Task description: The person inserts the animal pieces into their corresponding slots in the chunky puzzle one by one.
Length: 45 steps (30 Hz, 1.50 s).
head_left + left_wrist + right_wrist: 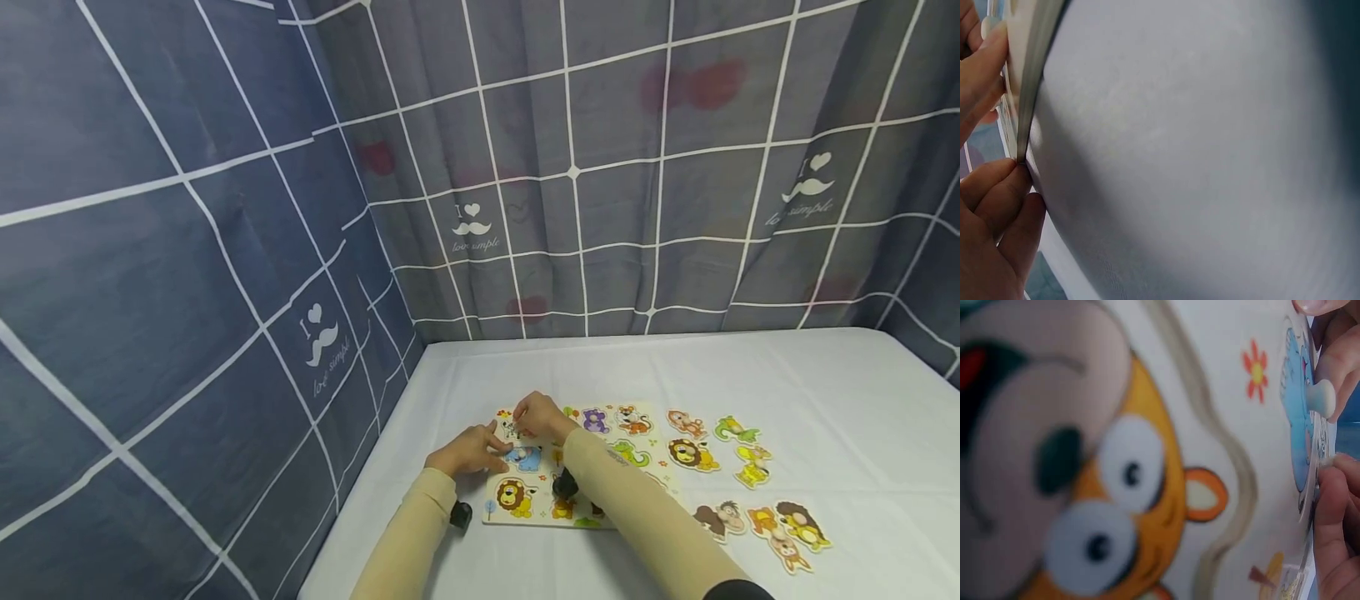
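A pale wooden puzzle board (543, 510) with animal pictures lies on the table. My left hand (468, 450) rests over the board's left edge; in the left wrist view its bent fingers (1007, 200) grip the rim, with another digit on the top face. Beside it sits the blue elephant piece (1297, 412) with a white knob (1322, 398). At the upper left corner my right hand (536, 415) pinches a small black-and-white animal piece (511, 430), which its fingers partly cover. A blurred monkey picture (1147, 475) fills much of the right wrist view.
Loose pieces lie right of the board: a lion (692, 455), a green animal (735, 429), a giraffe (752, 467), a brown monkey (720, 518), a hedgehog (802, 525) and others. The white table (862, 417) meets grey checked curtains (615, 208) behind and at left.
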Each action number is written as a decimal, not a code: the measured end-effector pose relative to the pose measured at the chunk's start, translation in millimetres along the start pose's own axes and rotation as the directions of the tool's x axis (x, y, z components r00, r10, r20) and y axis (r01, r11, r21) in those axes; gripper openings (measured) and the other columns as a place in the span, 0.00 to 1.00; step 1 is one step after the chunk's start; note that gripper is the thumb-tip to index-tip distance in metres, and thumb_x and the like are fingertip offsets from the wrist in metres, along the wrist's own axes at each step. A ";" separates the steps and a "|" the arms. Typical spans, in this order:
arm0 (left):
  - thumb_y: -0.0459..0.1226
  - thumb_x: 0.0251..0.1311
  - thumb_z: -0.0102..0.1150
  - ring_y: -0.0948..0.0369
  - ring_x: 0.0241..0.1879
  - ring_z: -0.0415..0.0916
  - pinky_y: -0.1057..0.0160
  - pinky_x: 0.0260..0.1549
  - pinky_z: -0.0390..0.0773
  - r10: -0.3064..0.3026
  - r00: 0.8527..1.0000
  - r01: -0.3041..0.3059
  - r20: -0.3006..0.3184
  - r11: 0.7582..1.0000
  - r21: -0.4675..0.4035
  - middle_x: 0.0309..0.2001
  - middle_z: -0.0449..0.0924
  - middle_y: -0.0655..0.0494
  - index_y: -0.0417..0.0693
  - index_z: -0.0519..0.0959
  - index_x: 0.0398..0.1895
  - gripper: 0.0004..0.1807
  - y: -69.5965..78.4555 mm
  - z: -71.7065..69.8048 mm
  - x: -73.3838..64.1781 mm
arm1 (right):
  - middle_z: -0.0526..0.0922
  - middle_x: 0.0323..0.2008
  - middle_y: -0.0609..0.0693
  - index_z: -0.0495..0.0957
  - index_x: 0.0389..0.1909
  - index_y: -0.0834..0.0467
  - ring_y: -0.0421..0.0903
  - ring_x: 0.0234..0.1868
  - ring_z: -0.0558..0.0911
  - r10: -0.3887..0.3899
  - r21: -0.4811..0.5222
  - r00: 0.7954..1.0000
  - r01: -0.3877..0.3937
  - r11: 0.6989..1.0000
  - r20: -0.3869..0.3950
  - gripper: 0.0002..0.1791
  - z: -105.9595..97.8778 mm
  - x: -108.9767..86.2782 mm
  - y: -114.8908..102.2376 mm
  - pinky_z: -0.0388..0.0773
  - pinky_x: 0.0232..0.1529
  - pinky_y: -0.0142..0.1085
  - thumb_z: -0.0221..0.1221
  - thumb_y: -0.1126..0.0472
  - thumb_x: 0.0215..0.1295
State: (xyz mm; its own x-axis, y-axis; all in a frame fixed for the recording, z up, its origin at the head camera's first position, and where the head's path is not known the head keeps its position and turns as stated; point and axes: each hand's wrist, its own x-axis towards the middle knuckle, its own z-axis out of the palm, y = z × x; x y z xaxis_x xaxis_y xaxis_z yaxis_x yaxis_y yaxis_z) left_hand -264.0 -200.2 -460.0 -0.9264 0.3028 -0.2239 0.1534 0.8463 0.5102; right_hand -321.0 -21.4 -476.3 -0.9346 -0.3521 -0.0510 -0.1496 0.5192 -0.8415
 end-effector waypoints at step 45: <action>0.43 0.51 0.75 0.39 0.77 0.51 0.39 0.75 0.52 -0.024 1.000 0.024 -0.010 0.999 -0.030 0.77 0.56 0.43 0.55 0.85 0.53 0.23 -3.4 2.0 0.0 | 0.73 0.13 0.46 0.84 0.26 0.65 0.39 0.17 0.67 -0.100 -0.123 0.995 0.102 0.987 0.025 0.09 -112.9 -68.7 58.1 0.67 0.23 0.31 0.61 0.67 0.65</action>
State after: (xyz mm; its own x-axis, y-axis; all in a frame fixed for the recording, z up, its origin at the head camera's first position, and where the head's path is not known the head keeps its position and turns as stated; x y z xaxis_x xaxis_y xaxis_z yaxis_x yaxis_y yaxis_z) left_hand -263.8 -202.3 -463.3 -0.9331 0.2781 -0.2279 0.1210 0.8397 0.5294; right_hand -302.0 120.9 -460.9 -0.9068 -0.4211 0.0199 -0.2826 0.5720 -0.7700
